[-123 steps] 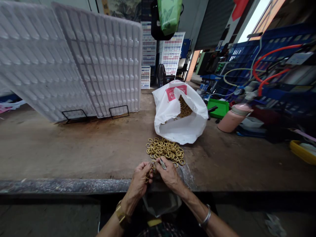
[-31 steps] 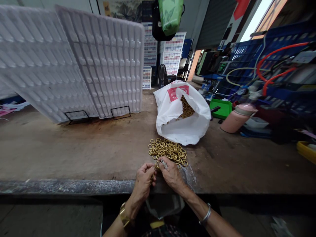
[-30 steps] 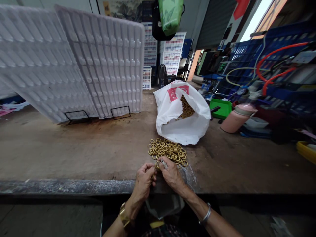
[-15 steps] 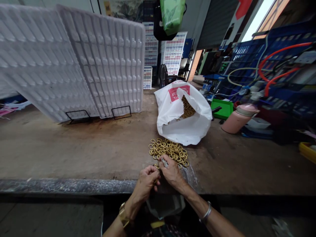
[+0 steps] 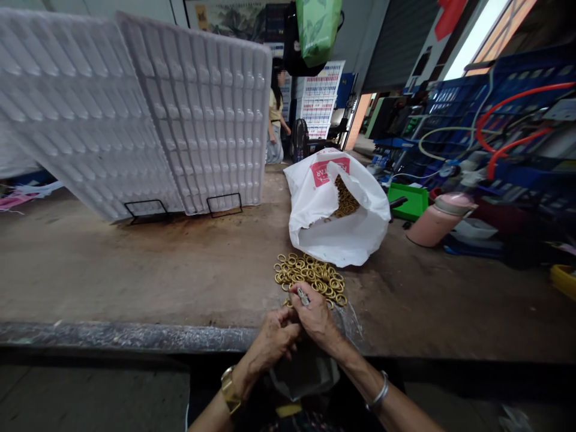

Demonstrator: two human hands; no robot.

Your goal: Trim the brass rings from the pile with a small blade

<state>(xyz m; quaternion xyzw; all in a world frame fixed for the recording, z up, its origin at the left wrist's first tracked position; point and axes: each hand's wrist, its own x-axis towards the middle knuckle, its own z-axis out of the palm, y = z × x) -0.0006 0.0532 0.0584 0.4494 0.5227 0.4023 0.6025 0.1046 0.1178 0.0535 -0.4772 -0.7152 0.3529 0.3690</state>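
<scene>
A pile of brass-coloured rings (image 5: 310,275) lies on the workbench just beyond my hands. My right hand (image 5: 318,321) is closed around a small silver metal tool (image 5: 303,296), whose end pokes up between thumb and fingers; its kind is unclear. Close beside it, at the bench's front edge, my left hand (image 5: 278,336) has its fingers curled together. Whatever those fingers hold is hidden. A loose ring (image 5: 287,303) shows by the fingertips. Behind the pile, a white bag (image 5: 315,210) lies with its mouth toward me and more rings inside.
Ribbed plastic trays (image 5: 202,120) stand at the left in wire stands (image 5: 225,204). To the right are a green tray (image 5: 416,204), a pink bottle (image 5: 434,223), red hoses (image 5: 490,120) and blue crates. A person (image 5: 275,120) is behind the bench.
My left hand has turned and its fingers have drawn in under the right hand. The right hand keeps the silver tool. A person has come into view behind the trays.
</scene>
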